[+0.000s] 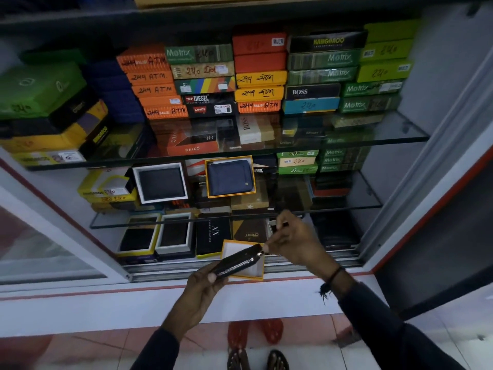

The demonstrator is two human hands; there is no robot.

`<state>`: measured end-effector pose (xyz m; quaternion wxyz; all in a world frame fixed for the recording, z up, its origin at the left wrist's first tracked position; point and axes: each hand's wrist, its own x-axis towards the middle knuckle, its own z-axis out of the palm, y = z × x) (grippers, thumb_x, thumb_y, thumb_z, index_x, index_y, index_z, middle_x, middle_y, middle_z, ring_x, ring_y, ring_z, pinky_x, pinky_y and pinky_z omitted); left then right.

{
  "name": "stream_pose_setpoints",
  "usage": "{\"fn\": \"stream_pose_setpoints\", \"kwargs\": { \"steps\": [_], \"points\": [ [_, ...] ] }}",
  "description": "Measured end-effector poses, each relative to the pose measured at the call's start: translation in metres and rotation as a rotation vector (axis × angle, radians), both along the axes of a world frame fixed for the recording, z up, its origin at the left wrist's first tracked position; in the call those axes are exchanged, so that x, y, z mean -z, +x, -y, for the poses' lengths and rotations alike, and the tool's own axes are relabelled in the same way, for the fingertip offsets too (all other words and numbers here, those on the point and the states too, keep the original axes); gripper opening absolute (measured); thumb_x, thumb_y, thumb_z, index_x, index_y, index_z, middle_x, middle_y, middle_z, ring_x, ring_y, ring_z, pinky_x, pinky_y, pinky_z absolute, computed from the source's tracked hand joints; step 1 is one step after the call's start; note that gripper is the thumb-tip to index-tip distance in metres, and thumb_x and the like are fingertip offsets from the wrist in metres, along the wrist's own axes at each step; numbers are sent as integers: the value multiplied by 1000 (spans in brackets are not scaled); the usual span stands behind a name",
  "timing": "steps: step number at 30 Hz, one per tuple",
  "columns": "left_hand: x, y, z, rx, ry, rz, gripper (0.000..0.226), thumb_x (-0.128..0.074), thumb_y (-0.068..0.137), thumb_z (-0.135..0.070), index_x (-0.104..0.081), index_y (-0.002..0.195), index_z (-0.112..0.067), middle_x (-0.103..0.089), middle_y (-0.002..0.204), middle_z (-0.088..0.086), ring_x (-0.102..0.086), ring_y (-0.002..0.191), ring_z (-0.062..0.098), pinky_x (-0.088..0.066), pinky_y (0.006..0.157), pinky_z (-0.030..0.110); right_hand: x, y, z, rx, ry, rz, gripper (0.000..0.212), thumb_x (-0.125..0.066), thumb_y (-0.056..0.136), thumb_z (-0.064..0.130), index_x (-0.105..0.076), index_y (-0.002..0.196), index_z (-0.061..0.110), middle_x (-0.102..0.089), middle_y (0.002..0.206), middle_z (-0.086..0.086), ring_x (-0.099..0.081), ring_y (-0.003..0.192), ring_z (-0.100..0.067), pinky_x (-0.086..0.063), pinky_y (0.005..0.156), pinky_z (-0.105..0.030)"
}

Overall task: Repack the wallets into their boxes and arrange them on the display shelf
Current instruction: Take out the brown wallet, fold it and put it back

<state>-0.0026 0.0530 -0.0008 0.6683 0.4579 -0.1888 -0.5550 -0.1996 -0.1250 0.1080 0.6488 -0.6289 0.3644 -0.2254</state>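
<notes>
Dark long sleeves (373, 311) on both arms. Black thread band (332, 279) on right wrist. Brown sandals (256, 360) on feet.

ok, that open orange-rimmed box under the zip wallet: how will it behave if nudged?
The orange-rimmed box looks like thin, empty card, so probably light and easily slid. It sits by the cabinet's front track, so a push could tip it off. The zip wallet, held in the left hand, looks semi-stiff.

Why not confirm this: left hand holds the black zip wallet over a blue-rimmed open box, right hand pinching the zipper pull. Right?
One detail is wrong. In the head view the open box under the black zip wallet is orange-rimmed, not blue-rimmed. The left hand holds the wallet and the right hand pinches the zipper pull.
</notes>
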Motion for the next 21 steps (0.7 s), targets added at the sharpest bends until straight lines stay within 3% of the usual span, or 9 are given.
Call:
{"fn": "stream_pose_setpoints", "kwargs": {
  "steps": [3, 5, 8, 12, 15, 18, 20, 21],
  "points": [
    [-14, -11, 10, 124, -61, -16, 65, -95, 61, -31, -73, 114, -1, -72, 121, 19, -69, 111, 28, -60, 89, 31, 25, -7, 19, 57, 29, -1, 41, -72, 73, -15, -46, 78, 17, -74, 63, -10, -75, 69, -25, -57, 66, -36],
    [-23, -23, 17, 180, -92, -27, 67, -92, 63, -33, -71, 119, -3, -70, 126, 16, -66, 117, 26, -58, 91, 29, 41, -5, 19, 65, 157, 73, 31, -63, 81, -14, -48, 78, 12, -71, 66, -11, -72, 68, -22, -57, 62, -31],
    [-34, -38, 28, 267, -142, -61, 74, -89, 67, -30, -62, 130, 0, -66, 132, 16, -61, 124, 27, -53, 97, 30, 66, 2, 6, -30, 410, 245, 14, -49, 96, 12, -56, 84, 10, -61, 78, -10, -65, 74, -21, -56, 63, -27],
    [-39, -34, 33, 224, -37, -27, 81, -91, 63, -6, -57, 136, -9, -66, 131, 19, -61, 122, 32, -55, 92, 31, 86, -1, -4, 55, 465, 251, 31, -57, 91, 36, -64, 103, 7, -71, 94, -10, -67, 94, -29, -60, 72, -36],
    [-39, -19, 32, 225, 42, 87, 84, -76, 71, 14, -48, 142, -22, -64, 132, 22, -60, 123, 35, -57, 91, 36, 89, -5, 0, 68, 475, 194, 56, -64, 83, 50, -65, 121, 9, -71, 116, -15, -63, 115, -38, -54, 94, -48],
    [-44, -5, 35, 208, 75, 194, 88, -78, 74, 12, -48, 141, -35, -58, 141, 16, -56, 129, 34, -53, 98, 56, 84, -12, 4, -34, 575, 100, 51, -50, 93, 54, -63, 128, 19, -67, 128, -11, -60, 122, -32, -44, 107, -51],
    [-46, -6, 39, 178, 85, 294, 81, -77, 78, 6, -48, 140, -38, -60, 138, 10, -61, 123, 31, -55, 94, 59, 74, -13, 4, -50, 499, 11, 41, -57, 93, 43, -64, 124, 17, -68, 126, -10, -62, 119, -30, -51, 96, -42],
    [-49, -11, 41, 135, 86, 403, 78, -76, 81, 4, -47, 139, -40, -63, 134, 6, -64, 119, 29, -58, 90, 54, 71, -10, 4, -49, 401, -3, 36, -64, 91, 32, -65, 122, 14, -68, 125, -12, -63, 117, -31, -56, 89, -38]
  ]
}}
